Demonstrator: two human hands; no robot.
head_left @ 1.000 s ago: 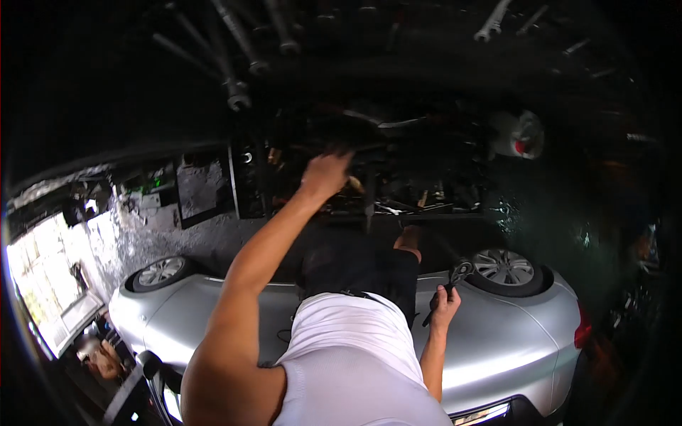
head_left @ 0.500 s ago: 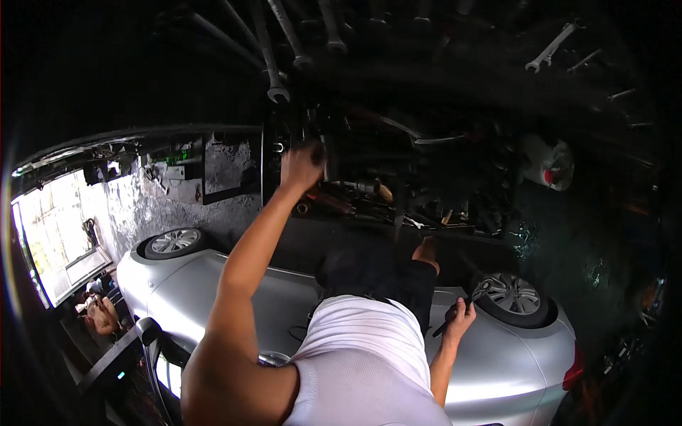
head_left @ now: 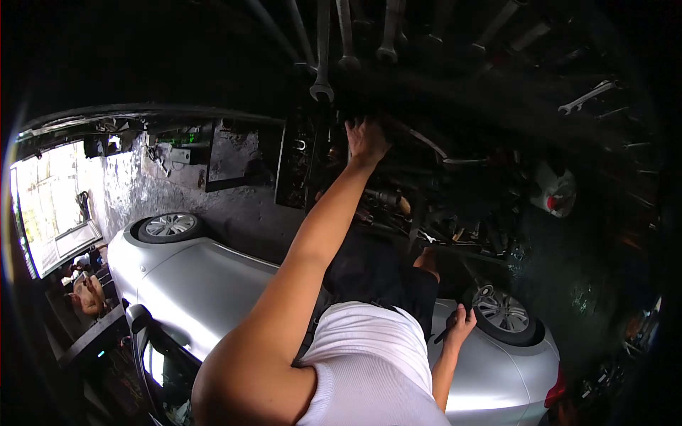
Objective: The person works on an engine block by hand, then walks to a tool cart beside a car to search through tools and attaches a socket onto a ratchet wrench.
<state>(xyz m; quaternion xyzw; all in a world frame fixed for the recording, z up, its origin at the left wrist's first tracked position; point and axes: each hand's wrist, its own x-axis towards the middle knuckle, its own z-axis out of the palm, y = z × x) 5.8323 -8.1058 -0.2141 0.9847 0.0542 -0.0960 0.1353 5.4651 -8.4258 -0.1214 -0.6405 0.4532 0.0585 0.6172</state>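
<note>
My left hand is stretched out over a dark tray of tools, its fingers spread and nothing visible in them. Beside it lie metal tools and a part with a tan end. A large open-end wrench hangs just above and to the left of that hand. Low on the right, my right hand is closed round a dark-handled tool with a round metal head, near the car's wheel.
Several wrenches hang along the top, one at the right. A silver car stands close by, with a wheel near my right hand. A whitish container with a red cap is at the right. Another person is at far left.
My left hand has moved right over the tools, and its fingers have opened out. The view has shifted, so the hanging wrenches appear further right. My right hand keeps its tool.
</note>
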